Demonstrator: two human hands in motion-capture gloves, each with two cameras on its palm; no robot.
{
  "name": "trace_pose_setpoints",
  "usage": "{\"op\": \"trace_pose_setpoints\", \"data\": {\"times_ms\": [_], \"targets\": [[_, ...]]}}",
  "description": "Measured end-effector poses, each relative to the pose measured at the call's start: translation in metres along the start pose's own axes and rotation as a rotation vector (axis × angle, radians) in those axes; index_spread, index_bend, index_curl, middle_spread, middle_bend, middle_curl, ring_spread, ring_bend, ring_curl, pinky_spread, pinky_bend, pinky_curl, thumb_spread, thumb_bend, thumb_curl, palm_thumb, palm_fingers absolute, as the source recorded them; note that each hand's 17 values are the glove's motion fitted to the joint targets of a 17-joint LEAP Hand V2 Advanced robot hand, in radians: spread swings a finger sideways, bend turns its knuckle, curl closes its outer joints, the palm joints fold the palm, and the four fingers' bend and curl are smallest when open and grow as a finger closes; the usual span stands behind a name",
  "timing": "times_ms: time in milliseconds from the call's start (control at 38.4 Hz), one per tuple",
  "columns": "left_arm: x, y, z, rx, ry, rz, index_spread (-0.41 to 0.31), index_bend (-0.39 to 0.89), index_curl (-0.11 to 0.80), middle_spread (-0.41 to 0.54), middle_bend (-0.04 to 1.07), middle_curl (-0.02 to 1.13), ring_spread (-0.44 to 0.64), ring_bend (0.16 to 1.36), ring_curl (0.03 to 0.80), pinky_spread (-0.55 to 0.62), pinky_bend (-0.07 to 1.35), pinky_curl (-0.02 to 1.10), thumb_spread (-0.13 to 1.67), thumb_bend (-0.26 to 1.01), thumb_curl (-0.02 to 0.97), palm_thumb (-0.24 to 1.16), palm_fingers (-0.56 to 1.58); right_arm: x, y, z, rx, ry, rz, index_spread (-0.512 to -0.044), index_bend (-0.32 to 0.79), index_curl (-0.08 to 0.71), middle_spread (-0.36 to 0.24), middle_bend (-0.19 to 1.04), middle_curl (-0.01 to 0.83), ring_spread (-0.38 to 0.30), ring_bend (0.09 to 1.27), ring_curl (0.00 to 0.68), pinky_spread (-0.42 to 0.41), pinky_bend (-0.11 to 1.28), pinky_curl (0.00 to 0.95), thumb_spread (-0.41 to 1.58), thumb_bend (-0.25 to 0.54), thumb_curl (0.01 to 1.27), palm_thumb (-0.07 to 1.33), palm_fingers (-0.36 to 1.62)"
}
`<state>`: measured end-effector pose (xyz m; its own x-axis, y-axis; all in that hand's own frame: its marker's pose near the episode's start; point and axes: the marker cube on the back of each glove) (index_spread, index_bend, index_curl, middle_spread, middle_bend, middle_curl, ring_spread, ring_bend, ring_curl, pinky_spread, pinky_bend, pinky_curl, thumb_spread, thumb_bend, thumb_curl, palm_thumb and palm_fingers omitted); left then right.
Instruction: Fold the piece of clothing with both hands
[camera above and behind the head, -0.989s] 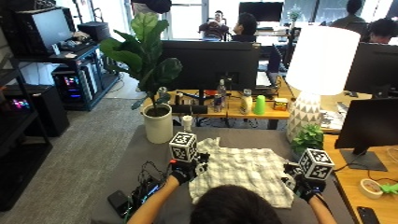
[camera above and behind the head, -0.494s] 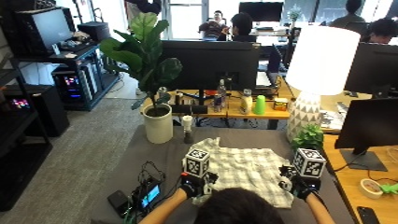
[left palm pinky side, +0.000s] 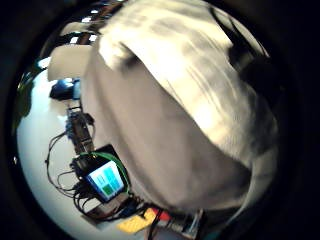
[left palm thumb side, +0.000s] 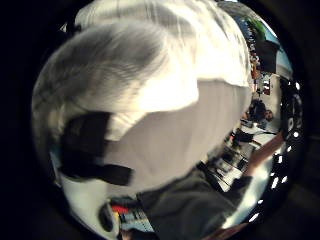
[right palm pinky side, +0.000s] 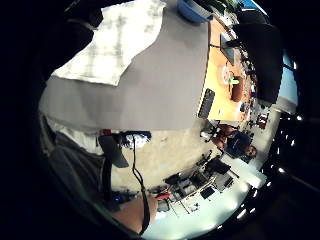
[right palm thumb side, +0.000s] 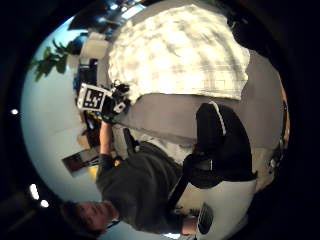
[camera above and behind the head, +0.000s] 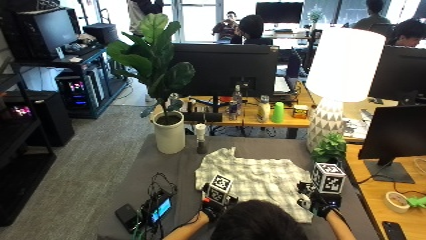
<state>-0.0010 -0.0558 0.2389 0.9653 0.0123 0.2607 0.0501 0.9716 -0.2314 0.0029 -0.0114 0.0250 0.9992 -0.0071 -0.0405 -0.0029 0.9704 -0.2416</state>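
A pale plaid shirt (camera above and behind the head: 256, 177) lies spread on the grey table (camera above and behind the head: 166, 172) in front of me. My left hand (camera above and behind the head: 214, 199) is at its near left edge. In the left palm views the cloth (left palm pinky side: 200, 90) fills the picture and curls up close to the palm, and a black finger (left palm thumb side: 87, 150) is curled on it, so this hand pinches the shirt. My right hand (camera above and behind the head: 321, 200) is at the near right edge. In its palm views the shirt (right palm thumb side: 180, 50) lies flat on the table just beside it. My head hides the near hem.
A potted plant (camera above and behind the head: 166, 132) and a small bottle (camera above and behind the head: 201, 139) stand at the table's far left. A white lamp (camera above and behind the head: 331, 120) and a little green plant (camera above and behind the head: 331, 148) stand at the far right. A device with a lit screen and cables (camera above and behind the head: 158, 209) lies left of my left hand.
Both hands have moved inward along the shirt's near edge, the left to the right and the right slightly to the left. The shirt stays spread.
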Motion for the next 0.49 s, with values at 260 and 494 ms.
{"op": "trace_pose_setpoints", "data": {"times_ms": [260,494], "targets": [[-0.015,-0.034,-0.046,0.222,-0.034,-0.066,-0.200,0.19,0.312,-0.216,0.57,0.40,-0.26,0.68,0.369,-0.25,0.50,0.37,1.27,0.17,0.237,0.38,1.21,-0.005,-0.019,0.026,-0.061,0.008,-0.034,-0.272,0.14,0.290,-0.013,0.21,0.388,0.026,0.31,0.342,0.214,0.25,0.336,1.28,0.167,0.32,0.68,0.60],[-0.018,-0.047,-0.089,0.190,0.004,-0.075,-0.238,0.17,0.353,-0.292,0.58,0.46,-0.33,0.68,0.410,-0.33,0.50,0.41,1.41,0.17,0.200,0.38,1.20,-0.021,-0.053,0.077,-0.161,0.043,-0.051,-0.260,0.11,0.280,-0.017,0.21,0.400,-0.001,0.34,0.357,0.192,0.25,0.342,1.22,0.125,0.35,0.73,0.63]]}}
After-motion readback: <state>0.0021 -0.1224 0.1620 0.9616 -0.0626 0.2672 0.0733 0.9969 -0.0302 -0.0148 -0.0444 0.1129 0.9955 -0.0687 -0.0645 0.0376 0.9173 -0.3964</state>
